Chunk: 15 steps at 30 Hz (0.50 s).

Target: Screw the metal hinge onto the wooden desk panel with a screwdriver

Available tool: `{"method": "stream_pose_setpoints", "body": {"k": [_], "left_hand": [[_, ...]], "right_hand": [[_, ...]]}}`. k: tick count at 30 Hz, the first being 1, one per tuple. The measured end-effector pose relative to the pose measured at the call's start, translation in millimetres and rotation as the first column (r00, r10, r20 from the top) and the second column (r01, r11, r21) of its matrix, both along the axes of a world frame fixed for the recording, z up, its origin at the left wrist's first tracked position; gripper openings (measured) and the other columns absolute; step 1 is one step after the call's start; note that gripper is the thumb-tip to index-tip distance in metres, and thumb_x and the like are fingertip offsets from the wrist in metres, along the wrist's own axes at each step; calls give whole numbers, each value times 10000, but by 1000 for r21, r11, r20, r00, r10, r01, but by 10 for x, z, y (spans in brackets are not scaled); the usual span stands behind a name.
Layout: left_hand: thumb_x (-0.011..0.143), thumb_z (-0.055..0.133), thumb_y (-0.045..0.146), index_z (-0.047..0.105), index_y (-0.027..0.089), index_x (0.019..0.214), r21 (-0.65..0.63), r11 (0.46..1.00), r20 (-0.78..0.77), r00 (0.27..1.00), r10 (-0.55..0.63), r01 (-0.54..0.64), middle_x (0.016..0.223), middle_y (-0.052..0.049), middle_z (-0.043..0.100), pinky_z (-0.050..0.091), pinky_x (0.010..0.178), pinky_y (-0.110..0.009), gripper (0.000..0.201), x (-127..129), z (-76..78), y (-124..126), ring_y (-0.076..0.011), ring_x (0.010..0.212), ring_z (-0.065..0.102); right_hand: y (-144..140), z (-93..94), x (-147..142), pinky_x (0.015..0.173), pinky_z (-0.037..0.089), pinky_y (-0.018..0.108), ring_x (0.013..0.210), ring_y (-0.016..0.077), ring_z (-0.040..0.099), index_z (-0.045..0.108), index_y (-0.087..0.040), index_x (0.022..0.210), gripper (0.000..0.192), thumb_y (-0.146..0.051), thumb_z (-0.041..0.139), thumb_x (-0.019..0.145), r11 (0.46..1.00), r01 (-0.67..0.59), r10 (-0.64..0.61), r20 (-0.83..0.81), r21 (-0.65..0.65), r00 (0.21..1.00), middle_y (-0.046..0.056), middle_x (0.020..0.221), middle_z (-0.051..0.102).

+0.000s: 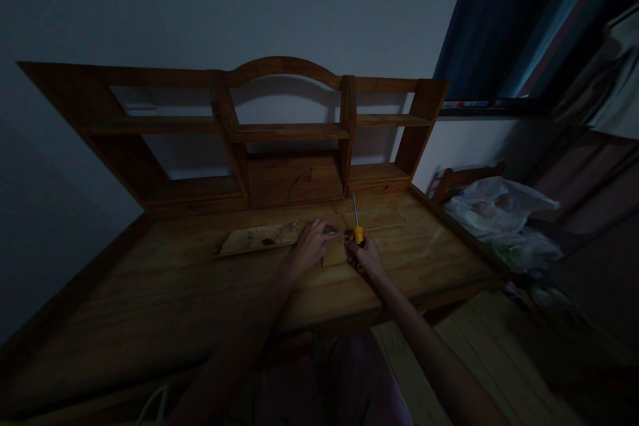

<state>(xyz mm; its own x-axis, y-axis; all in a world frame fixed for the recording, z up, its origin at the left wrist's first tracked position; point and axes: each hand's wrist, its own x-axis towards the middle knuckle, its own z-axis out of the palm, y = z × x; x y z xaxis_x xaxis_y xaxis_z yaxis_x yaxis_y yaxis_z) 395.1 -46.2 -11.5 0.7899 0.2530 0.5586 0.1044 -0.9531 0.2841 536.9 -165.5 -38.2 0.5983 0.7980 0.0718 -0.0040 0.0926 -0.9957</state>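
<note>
My right hand [363, 254] is closed around the yellow and black handle of a screwdriver [358, 231], whose metal shaft points up and away toward the shelf. Just left of it, my left hand [313, 241] has its fingers bent together around a small metal piece, too dim and small to name. Beneath and beside the left hand lies a flat wooden board [259, 238] with a dark knot in it, resting on the wooden desk [200, 293]. A small dark item, perhaps a screw [323, 263], sits on the desk just below the left fingers.
A wooden shelf unit [289, 132] with several compartments stands at the back of the desk against the wall. To the right, plastic bags [504, 206] lie on a chair [466, 176]. A dark curtain [492, 26] hangs at the upper right. The room is dim.
</note>
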Motion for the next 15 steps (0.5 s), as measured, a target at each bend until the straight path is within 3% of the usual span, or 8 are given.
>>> {"method": "stream_pose_setpoints", "body": {"k": [8, 15], "left_hand": [[786, 494, -35, 656, 325, 1217, 124, 992, -92, 995, 29, -18, 1182, -71, 582, 420, 969, -423, 585, -16, 92, -33, -251, 1128, 488], [780, 487, -32, 657, 325, 1212, 107, 994, -90, 996, 17, -7, 1231, -59, 565, 413, 1004, -430, 586, -20, 76, -20, -245, 1171, 477]], "right_hand": [[8, -10, 13, 349, 415, 215, 350, 80, 470, 457, -219, 861, 303, -372, 651, 686, 999, 14, -14, -7, 39, 1000, -74, 607, 555], [17, -31, 36, 347, 411, 208, 367, 80, 482, 473, -212, 850, 303, -376, 663, 680, 999, 25, -25, -2, 36, 1000, -58, 637, 576]]}}
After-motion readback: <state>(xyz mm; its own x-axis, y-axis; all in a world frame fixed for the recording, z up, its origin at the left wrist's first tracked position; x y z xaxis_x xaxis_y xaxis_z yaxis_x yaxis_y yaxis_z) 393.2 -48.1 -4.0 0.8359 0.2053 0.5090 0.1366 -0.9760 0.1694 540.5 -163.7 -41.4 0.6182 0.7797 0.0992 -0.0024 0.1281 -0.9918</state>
